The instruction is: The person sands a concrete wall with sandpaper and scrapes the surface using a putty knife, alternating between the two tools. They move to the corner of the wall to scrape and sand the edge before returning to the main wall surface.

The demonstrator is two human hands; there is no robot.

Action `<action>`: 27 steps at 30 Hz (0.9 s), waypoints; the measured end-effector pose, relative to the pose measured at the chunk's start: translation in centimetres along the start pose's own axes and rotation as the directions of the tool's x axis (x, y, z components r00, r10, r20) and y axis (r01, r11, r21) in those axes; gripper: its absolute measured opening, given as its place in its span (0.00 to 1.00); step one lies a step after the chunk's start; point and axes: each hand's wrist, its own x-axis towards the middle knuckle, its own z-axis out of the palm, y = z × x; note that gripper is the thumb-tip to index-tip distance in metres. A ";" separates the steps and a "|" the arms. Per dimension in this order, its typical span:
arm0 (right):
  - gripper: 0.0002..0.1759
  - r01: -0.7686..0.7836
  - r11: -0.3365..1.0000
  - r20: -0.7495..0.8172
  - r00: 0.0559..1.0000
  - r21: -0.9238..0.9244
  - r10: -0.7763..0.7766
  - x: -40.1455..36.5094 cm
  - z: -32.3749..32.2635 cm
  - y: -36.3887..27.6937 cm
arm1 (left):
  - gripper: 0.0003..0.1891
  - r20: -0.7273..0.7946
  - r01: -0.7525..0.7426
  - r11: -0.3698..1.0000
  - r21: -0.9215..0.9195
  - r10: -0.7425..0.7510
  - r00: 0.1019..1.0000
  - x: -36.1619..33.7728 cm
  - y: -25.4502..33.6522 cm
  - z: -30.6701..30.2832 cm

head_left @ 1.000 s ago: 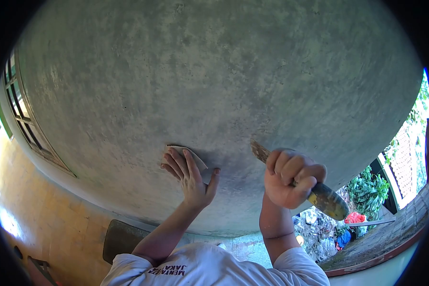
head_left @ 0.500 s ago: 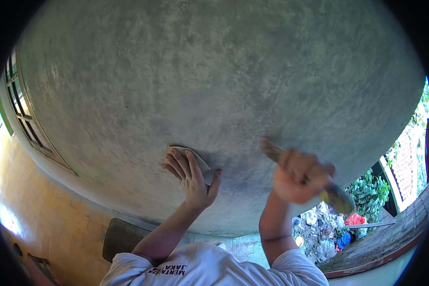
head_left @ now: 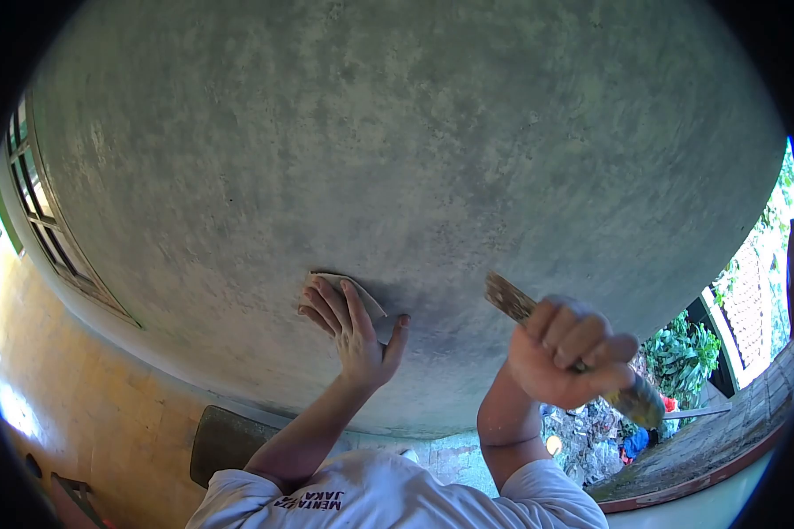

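Against the grey wall [head_left: 397, 176], my left hand [head_left: 355, 339] presses a small beige piece of sandpaper [head_left: 372, 301] under its outstretched fingers. The thumb is spread to the side, and the sheet's dark upper edge shows past the fingertips. To the right, my right hand [head_left: 569, 353] is a fist around a worn, paint-spattered tool [head_left: 509, 295]. Its flat, mottled brown end sticks out toward the upper left, in front of the wall. A bulky yellow-grey end comes out below the fist; I cannot tell its kind.
A barred window [head_left: 48, 212] is set in the wall at left, above a yellowish tiled floor [head_left: 123, 388]. A dark chair-like seat [head_left: 225, 441] stands by my left elbow. At lower right are a tiled ledge [head_left: 723, 445], heaped litter [head_left: 587, 436] and green plants [head_left: 684, 353].
My right hand has moved slightly right and down with the tool, which is less blurred now. My left hand and the sandpaper have barely shifted.
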 end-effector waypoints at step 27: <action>0.21 -0.053 0.992 -0.020 0.998 -0.111 0.051 -0.6 0.4 0.4 | 0.49 -0.011 -0.010 1.000 0.014 0.010 1.000 0.0 -0.1 0.0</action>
